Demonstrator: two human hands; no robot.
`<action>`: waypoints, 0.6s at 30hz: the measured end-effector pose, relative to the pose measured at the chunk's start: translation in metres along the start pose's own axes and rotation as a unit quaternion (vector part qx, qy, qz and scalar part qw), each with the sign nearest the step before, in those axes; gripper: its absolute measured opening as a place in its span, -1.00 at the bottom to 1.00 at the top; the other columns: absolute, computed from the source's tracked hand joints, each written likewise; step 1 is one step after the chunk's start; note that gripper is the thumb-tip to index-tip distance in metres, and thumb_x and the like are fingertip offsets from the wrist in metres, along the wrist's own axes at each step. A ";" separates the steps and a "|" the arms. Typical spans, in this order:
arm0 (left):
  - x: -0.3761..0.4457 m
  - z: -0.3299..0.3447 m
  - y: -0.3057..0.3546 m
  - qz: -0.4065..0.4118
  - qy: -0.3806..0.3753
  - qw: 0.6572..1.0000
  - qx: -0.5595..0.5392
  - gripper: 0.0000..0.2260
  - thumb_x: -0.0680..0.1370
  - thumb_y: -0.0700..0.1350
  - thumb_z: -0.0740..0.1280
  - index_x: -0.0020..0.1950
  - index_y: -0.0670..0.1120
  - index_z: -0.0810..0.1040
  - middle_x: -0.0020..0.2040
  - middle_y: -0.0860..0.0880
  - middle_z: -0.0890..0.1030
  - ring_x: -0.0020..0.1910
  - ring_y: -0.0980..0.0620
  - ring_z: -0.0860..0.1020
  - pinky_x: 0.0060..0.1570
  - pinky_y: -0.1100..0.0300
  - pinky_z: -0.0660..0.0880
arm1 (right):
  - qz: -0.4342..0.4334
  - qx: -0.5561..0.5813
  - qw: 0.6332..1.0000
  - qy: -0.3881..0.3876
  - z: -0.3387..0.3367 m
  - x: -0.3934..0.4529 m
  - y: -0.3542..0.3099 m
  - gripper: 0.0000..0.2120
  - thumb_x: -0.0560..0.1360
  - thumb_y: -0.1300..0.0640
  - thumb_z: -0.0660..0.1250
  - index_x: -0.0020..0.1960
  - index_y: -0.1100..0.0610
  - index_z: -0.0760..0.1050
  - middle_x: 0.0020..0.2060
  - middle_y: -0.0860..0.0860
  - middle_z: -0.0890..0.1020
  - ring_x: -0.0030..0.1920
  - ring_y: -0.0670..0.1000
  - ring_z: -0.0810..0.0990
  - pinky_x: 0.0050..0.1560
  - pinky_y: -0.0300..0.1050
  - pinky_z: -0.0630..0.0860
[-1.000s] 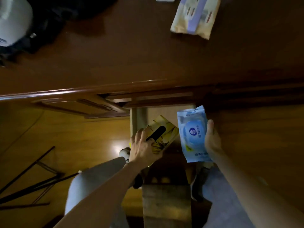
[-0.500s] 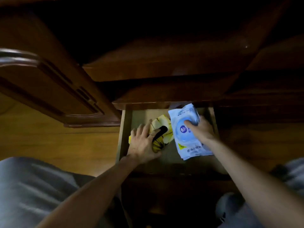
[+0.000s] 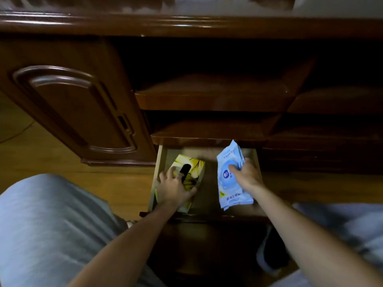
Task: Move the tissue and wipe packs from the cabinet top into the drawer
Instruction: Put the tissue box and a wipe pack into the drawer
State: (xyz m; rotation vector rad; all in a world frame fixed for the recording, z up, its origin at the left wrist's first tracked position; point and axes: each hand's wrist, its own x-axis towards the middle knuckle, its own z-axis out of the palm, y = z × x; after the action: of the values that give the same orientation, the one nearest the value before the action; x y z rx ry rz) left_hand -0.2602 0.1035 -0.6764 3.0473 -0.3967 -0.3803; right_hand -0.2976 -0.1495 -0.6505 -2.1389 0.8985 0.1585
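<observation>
While left hand (image 3: pixel 174 188) grips tissue box (image 3: pixel 191 172) — right hand (image 3: pixel 247 176) pinches wipe pack (image 3: pixel 230 179).

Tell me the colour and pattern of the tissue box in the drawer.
Yellow with dark leaf-like streaks and a black oval slot on top; the tissue box shows in the head view.

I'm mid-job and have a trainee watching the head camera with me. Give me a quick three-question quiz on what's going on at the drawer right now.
1. True or false: the yellow tissue box lies in the left part of the open drawer.
2. Which item does the right hand hold? A) a white cup B) the blue wipe pack C) a black remote
3. Fill in: the left hand grips the ____.

Key
1. True; the box lies by the drawer's left wall.
2. B; the fingers curl round the pack, which stands tilted in the drawer's right part.
3. Yellow tissue box.
</observation>
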 end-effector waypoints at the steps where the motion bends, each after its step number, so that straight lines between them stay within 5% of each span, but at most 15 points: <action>1: 0.001 0.004 0.000 -0.014 -0.006 1.000 0.013 -0.10 0.38 0.60 0.00 0.49 0.04 0.41 0.57 -0.07 0.27 0.45 -0.21 0.30 0.31 -0.09 0.31 | 0.006 0.002 1.000 -0.006 0.007 0.000 0.005 -0.66 0.56 -0.17 0.33 0.16 0.03 0.37 -0.13 -0.01 0.62 -0.25 0.03 0.66 -0.46 -0.13 0.54; 4: 0.001 0.017 0.004 -0.034 -0.046 0.991 0.120 -0.09 0.46 0.55 -0.08 0.52 -0.09 0.36 0.54 -0.17 0.30 0.44 -0.22 0.29 0.35 -0.10 0.29 | 0.038 0.033 0.998 -0.024 0.022 0.004 0.028 -0.63 0.56 -0.12 0.36 0.21 0.08 0.39 -0.03 0.09 0.65 -0.18 0.08 0.66 -0.33 -0.05 0.60; 8: -0.006 0.029 -0.002 -0.005 -0.080 0.975 0.206 -0.14 0.54 0.46 -0.24 0.27 -0.04 0.64 0.56 -0.21 0.27 0.54 -0.24 0.14 0.47 -0.27 -0.01 | 0.074 0.082 0.993 -0.032 0.029 0.017 0.046 -0.57 0.55 -0.05 0.39 0.29 0.16 0.39 0.11 0.18 0.63 0.01 0.24 0.65 -0.04 0.12 0.64; 14: -0.011 0.024 -0.016 0.027 -0.093 0.969 0.228 -0.19 0.58 0.40 -0.25 -0.12 0.02 0.73 0.59 -0.21 0.23 0.61 -0.22 -0.03 0.43 -0.40 -0.31 | 0.074 0.067 0.993 -0.062 0.041 0.021 0.052 -0.56 0.55 -0.03 0.40 0.31 0.16 0.37 0.10 0.16 0.62 -0.09 0.17 0.63 -0.32 -0.14 0.49; 18: -0.013 0.028 -0.021 0.016 -0.092 0.978 0.185 -0.18 0.57 0.39 -0.27 0.00 0.03 0.74 0.61 -0.17 0.20 0.63 -0.17 -0.05 0.42 -0.38 -0.37 | 0.086 0.150 0.981 -0.089 0.049 0.029 0.052 -0.60 0.54 0.07 0.43 0.30 0.19 0.42 0.14 0.16 0.63 0.08 0.20 0.65 0.06 0.12 0.62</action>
State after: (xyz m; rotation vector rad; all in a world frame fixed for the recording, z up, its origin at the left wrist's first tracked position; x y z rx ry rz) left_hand -0.2741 0.1269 -0.7022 3.3698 -0.5852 -0.6608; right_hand -0.3016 -0.1532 -0.7271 -1.7401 0.9368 0.2788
